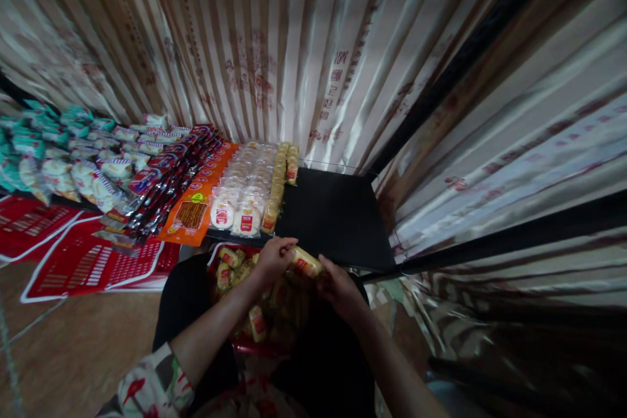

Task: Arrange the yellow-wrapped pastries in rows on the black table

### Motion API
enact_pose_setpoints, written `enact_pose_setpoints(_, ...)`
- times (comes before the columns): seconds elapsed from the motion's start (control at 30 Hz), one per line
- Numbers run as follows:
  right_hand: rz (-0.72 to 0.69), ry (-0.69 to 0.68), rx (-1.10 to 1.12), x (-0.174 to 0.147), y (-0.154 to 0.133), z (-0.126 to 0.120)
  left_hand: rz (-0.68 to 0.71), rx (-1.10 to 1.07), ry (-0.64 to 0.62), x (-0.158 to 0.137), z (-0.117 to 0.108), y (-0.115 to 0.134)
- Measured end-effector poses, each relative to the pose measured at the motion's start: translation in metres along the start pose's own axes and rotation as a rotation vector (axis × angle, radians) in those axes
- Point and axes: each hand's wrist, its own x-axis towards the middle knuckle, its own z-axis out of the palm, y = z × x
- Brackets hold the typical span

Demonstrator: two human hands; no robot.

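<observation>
Between my two hands is a yellow snack packet with a red and orange label. The fingers of my left hand pinch its left end, while my right hand grips the right end. Below them, a red basket sits between my legs, filled with similar yellow packets. Just beyond my hands, a row of yellow packets stands on the black shelf, beside rows of round white crackers in clear wrappers.
Farther left on the shelf are an orange snack bag, dark red packets, white packets and green packets. Red baskets stand under the left side. Printed curtain sheeting hangs behind, with a black pole at right.
</observation>
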Motion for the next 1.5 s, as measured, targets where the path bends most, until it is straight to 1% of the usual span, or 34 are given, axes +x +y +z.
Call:
enact_pose_setpoints(0.07,-0.034,-0.058,-0.023,0.001,-0.015,-0.006,-0.074,-0.088,0.000,0.004,0.004,0.005)
enact_pose_setpoints(0.13,-0.119,-0.127,-0.031,0.005,-0.028,-0.012,-0.169,-0.224,-0.006,0.007,0.010,0.008)
enact_pose_setpoints(0.2,-0.217,-0.152,-0.035,0.011,-0.038,-0.016,-0.253,-0.380,-0.004,0.009,0.017,0.009)
enact_pose_setpoints(0.27,-0.304,-0.132,-0.065,0.020,-0.046,-0.016,-0.299,-0.508,0.012,0.012,0.025,0.009)
enact_pose_setpoints(0.33,-0.382,-0.102,-0.115,0.030,-0.050,-0.013,-0.327,-0.576,0.043,0.017,0.033,0.009)
enact_pose_setpoints(0.43,-0.478,-0.054,-0.149,0.048,-0.053,-0.004,-0.378,-0.603,0.111,0.029,0.043,0.012)
enact_pose_setpoints(0.57,-0.528,0.033,-0.107,0.077,-0.058,0.007,-0.424,-0.606,0.192,0.051,0.053,0.017)
enact_pose_setpoints(0.67,-0.578,0.048,-0.108,0.101,-0.063,0.013,-0.411,-0.567,0.267,0.064,0.058,0.020)
enact_pose_setpoints(0.77,-0.646,0.097,-0.146,0.125,-0.071,0.018,-0.325,-0.495,0.332,0.071,0.062,0.023)
enact_pose_setpoints(0.87,-0.728,0.140,-0.234,0.149,-0.080,0.026,-0.225,-0.470,0.308,0.078,0.066,0.027)
enact_pose_setpoints(0.93,-0.778,0.166,-0.303,0.164,-0.086,0.033,-0.182,-0.473,0.280,0.088,0.068,0.028)
enact_pose_setpoints(1.07,-0.844,0.224,-0.396,0.189,-0.096,0.049,-0.166,-0.433,0.282,0.113,0.069,0.023)
enact_pose_setpoints(1.17,-0.870,0.223,-0.414,0.201,-0.102,0.059,-0.155,-0.406,0.288,0.131,0.067,0.017)
enact_pose_setpoints(1.27,-0.869,0.222,-0.431,0.209,-0.107,0.065,-0.125,-0.401,0.283,0.142,0.062,0.015)
enact_pose_setpoints(1.4,-0.869,0.267,-0.488,0.212,-0.110,0.068,-0.139,-0.387,0.285,0.152,0.058,0.015)
enact_pose_setpoints(1.5,-0.890,0.307,-0.531,0.210,-0.110,0.070,-0.152,-0.379,0.303,0.158,0.059,0.013)
